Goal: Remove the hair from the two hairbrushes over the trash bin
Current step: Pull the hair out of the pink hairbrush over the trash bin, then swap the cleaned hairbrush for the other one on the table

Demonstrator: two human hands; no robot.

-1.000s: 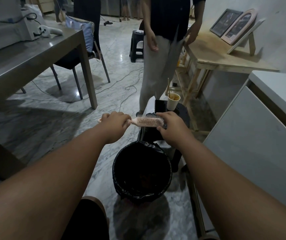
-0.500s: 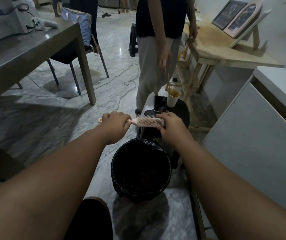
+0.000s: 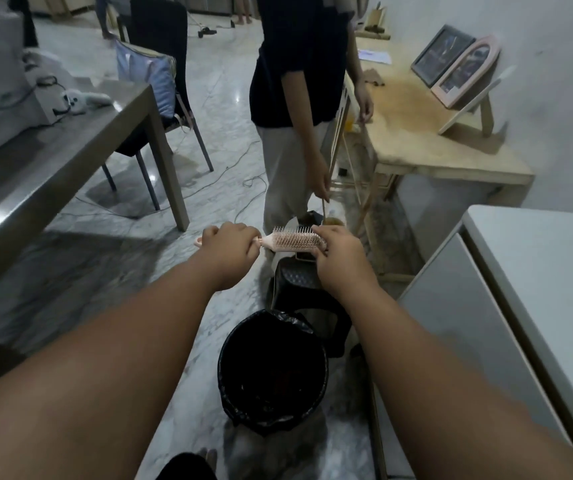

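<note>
A pink hairbrush (image 3: 287, 241) lies level between my hands, bristles up, above and beyond the black-lined trash bin (image 3: 273, 370) on the floor. My left hand (image 3: 231, 251) is closed around its handle, whose loop end sticks out to the left. My right hand (image 3: 340, 259) grips the far end of the brush head, fingers over the bristles. Whether hair sits in the bristles is too small to tell. A second hairbrush is not visible.
A dark stool (image 3: 307, 285) stands just behind the bin. A person (image 3: 299, 109) stands close beyond it, holding a thin stick over a cup (image 3: 333, 221). A grey table (image 3: 53, 150) is at left, a wooden table (image 3: 427, 140) and a white cabinet (image 3: 507, 323) at right.
The view has tilted up, so the bin sits lower in frame. The standing person has stepped closer and reached down with a stick. My hands keep their hold on the brush.
</note>
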